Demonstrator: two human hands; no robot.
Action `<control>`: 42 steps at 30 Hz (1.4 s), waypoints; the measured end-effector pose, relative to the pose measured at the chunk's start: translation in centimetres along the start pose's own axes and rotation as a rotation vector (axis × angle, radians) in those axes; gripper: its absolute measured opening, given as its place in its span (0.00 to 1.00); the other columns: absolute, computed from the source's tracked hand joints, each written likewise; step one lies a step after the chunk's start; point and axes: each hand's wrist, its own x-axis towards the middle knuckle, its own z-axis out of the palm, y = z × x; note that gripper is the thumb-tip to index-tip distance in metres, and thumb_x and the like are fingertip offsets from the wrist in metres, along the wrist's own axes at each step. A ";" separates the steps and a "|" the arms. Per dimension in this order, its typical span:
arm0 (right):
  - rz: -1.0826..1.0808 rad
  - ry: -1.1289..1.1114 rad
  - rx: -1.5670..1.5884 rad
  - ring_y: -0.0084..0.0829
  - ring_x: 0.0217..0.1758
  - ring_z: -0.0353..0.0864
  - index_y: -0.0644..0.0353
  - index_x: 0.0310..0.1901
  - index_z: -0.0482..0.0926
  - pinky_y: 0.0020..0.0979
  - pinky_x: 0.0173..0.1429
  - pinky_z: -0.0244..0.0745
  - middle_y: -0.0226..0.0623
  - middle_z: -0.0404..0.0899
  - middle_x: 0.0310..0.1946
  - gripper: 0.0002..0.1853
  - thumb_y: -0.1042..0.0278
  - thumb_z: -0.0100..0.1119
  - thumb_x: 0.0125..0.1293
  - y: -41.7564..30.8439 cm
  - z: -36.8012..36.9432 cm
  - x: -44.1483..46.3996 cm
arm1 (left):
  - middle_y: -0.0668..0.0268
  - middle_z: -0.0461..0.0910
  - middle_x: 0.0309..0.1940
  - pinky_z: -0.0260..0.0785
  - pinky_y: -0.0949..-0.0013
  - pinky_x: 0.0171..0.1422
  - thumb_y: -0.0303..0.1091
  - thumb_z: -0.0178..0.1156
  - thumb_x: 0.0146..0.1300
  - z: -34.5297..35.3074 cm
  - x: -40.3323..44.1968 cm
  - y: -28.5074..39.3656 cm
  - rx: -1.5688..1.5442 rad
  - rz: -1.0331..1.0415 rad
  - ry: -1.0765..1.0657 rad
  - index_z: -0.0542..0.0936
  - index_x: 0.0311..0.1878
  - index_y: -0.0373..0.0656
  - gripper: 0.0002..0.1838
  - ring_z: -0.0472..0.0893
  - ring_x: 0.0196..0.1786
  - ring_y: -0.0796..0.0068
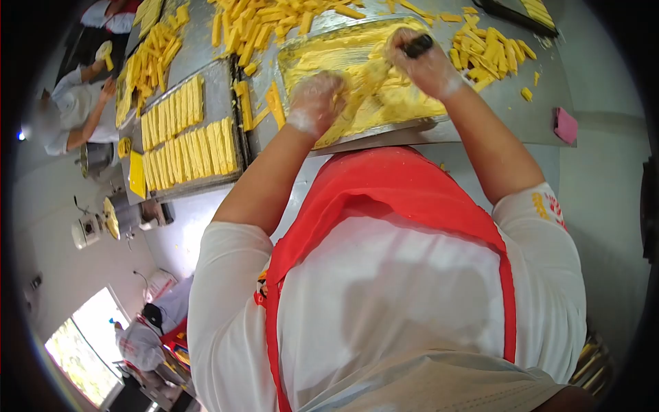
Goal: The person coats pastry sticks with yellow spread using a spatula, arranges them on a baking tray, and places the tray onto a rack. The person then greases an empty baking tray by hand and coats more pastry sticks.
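Observation:
A metal tray spread with a yellow creamy layer lies in front of me on the metal table. My right hand, in a clear plastic glove, is closed around the black handle of a tool over the tray's right part. The tool's working end is blurred, so its kind cannot be told. My left hand, also gloved, is over the tray's left side with its fingers curled in. Whatever it may hold is hidden. Loose yellow sticks lie left of the tray.
Left of me, a dark-edged tray bears two rows of coated yellow sticks. Piles of plain sticks lie at the back and right. A pink cloth or sponge sits at the table's right edge. A co-worker stands at far left.

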 end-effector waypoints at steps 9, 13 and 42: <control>0.315 0.154 -0.034 0.28 0.29 0.69 0.61 0.31 0.72 0.31 0.37 0.68 0.35 0.71 0.25 0.05 0.74 0.59 0.62 1.7 1.4 -3.6 | 0.52 0.82 0.34 0.73 0.56 0.49 0.41 0.65 0.52 -3.3 -2.3 -3.2 -0.384 -0.391 -0.002 0.80 0.38 0.39 0.15 0.81 0.41 0.52; 0.291 0.162 -0.008 0.27 0.30 0.69 0.62 0.32 0.73 0.30 0.39 0.69 0.35 0.72 0.26 0.04 0.77 0.59 0.60 1.6 2.0 -3.9 | 0.53 0.83 0.35 0.75 0.63 0.48 0.45 0.69 0.54 -7.8 -6.9 -11.3 0.072 -0.540 0.454 0.81 0.36 0.38 0.18 0.83 0.41 0.57; 0.322 0.351 -0.290 0.44 0.31 0.70 0.61 0.30 0.70 0.36 0.37 0.68 0.41 0.69 0.27 0.10 0.86 0.58 0.49 -4.1 7.0 -2.3 | 0.65 0.78 0.60 0.73 0.62 0.61 0.45 0.61 0.60 -7.2 10.0 -36.7 0.186 -1.025 -0.185 0.81 0.57 0.51 0.22 0.78 0.63 0.65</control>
